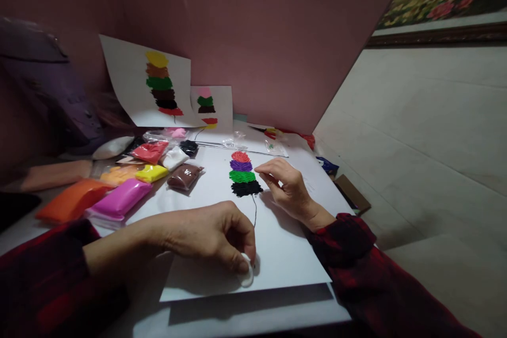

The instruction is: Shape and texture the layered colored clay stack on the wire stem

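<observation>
My left hand [216, 235] pinches a piece of white modelling clay [246, 274] against the near part of a white paper sheet [285, 259]. On that sheet is a stacked clay design [242, 175] with red, purple, green and black bands. A thin dark line [255, 211] runs down from its black band. Just right of the design, my right hand [285, 185] has its thumb and forefinger brought together close to the green band. Whatever those fingertips might hold is too small to make out.
Several clay packets lie to the left, among them orange [73, 200], magenta [121, 199] and brown [184, 176]. Two finished sheets [119, 79] lean on the pink wall. Scissors [270, 132] lie at the back, and a brown box [352, 193] sits beyond the table's right edge.
</observation>
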Motion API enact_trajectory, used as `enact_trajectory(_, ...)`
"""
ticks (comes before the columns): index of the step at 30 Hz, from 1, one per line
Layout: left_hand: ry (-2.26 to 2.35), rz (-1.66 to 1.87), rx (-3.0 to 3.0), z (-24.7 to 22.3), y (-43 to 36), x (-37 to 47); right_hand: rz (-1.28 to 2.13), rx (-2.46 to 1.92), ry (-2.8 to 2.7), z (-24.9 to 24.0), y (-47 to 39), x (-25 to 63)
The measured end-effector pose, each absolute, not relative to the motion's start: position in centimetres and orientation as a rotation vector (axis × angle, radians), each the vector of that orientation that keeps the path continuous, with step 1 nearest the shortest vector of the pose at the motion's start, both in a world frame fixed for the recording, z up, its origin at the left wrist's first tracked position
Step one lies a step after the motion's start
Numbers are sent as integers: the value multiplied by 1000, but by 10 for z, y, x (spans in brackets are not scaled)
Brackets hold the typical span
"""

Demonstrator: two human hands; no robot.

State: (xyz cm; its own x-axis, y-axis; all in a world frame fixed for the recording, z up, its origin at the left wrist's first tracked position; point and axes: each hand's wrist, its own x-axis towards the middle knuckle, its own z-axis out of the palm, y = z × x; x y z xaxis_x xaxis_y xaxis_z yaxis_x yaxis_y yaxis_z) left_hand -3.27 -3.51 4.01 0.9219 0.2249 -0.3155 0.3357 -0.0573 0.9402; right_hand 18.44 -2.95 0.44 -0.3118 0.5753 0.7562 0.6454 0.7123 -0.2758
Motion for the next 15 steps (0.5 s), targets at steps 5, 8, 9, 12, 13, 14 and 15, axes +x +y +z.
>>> enact_trajectory(5, 485, -51, 1714, 34, -28, -35, -97, -927, -1996, 4, -30, 184)
enact_trajectory(8, 509, -50, 1696, 30, -24, -37, -100, -916, -1998, 3, -30, 184)
enact_trajectory(9, 511, -46, 1696, 29, -22, -38, -102, -915, -1999, 3, -30, 184)
enact_trajectory(12, 506, -40, 1707, 28, -19, -38, -106, -916, -2003, 3, -30, 185)
enact_trajectory(13, 501, -47, 1704, 29, -19, -39, -106, -914, -2004, 3, -30, 185)
enact_trajectory(14, 492, -65, 1700, 29, -19, -38, -105, -912, -2004, 3, -30, 184)
enact_trajectory(15, 476, -86, 1695, 30, -19, -38, -105, -909, -2005, 4, -30, 184)
